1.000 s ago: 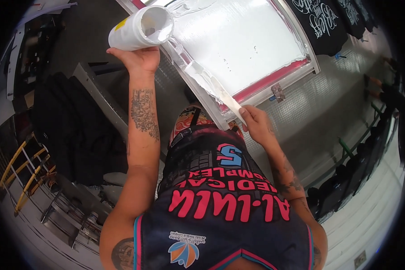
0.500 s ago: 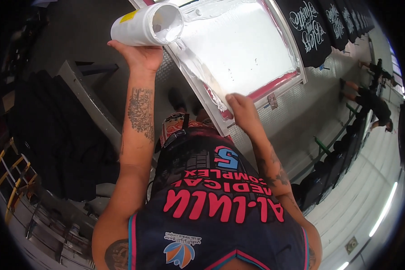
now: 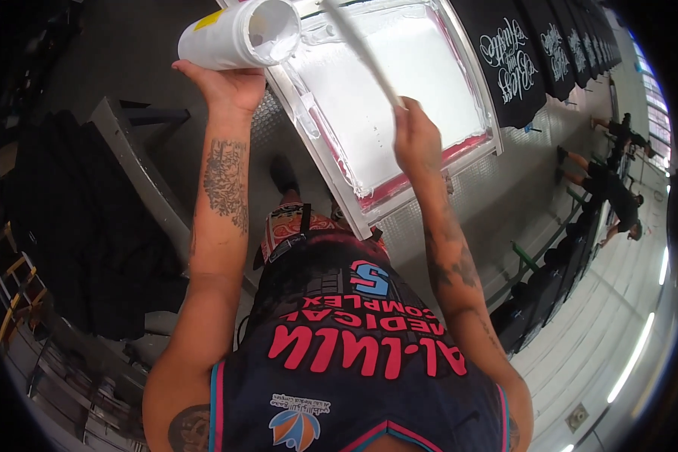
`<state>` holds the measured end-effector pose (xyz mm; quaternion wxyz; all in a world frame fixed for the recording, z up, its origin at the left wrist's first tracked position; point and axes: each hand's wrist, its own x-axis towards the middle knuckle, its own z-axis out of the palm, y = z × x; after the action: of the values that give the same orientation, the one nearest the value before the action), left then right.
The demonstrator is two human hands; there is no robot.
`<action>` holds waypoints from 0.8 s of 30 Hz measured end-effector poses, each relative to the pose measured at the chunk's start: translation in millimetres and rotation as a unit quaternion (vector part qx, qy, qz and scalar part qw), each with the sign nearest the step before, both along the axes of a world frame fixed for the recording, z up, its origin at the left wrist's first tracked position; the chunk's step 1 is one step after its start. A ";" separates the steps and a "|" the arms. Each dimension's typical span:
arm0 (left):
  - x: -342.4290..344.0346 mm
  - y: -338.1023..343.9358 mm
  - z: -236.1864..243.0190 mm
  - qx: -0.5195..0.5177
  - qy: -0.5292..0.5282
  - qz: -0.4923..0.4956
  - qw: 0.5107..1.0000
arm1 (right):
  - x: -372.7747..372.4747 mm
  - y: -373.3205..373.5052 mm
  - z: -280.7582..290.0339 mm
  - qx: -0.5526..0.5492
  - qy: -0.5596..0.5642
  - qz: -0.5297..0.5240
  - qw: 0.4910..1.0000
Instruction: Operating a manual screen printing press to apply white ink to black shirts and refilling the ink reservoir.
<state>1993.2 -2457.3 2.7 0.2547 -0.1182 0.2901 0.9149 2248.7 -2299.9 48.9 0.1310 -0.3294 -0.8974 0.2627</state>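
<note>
My left hand [image 3: 233, 92] supports a tilted white plastic tub [image 3: 217, 41] from below, fingers around its underside. The tub's open mouth faces right, and thick white ink [image 3: 277, 50] coats its inner wall and rim. My right hand [image 3: 417, 139] grips the lower end of a long, thin spatula [image 3: 365, 59], which slants up to the left over a screen printing frame [image 3: 359, 216]. The spatula's far end runs out of the picture's top edge. White ink is smeared along the frame's left inner side, around the pale mesh [image 3: 410, 83].
Black printed shirts [image 3: 511, 64] hang in a row beyond the frame. A metal table edge [image 3: 139, 169] and dark cloth [image 3: 83, 218] are at left. Two people in black [image 3: 618, 192] are at far right, near a line of black items [image 3: 554, 290].
My right hand has risen and moved slightly right, swinging the spatula up off the frame's left side. The tub has shifted slightly left and up, still in my left hand.
</note>
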 end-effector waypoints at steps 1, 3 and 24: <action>-1.4 5.2 -1.7 -0.006 0.001 0.001 1.000 | 1.1 17.0 -29.7 0.101 -0.010 0.056 0.993; -1.6 12.0 4.7 -0.022 0.014 0.012 1.000 | -5.4 23.1 -34.4 0.074 -0.019 0.061 0.995; 71.9 110.0 42.3 -0.130 0.082 0.052 0.987 | 168.2 158.2 34.8 -0.423 0.034 0.046 0.904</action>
<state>2065.1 -2347.2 45.0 0.1649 -0.0901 0.4201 0.8878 2416.9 -2141.8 83.7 -0.0023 -0.3031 -0.7113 0.6342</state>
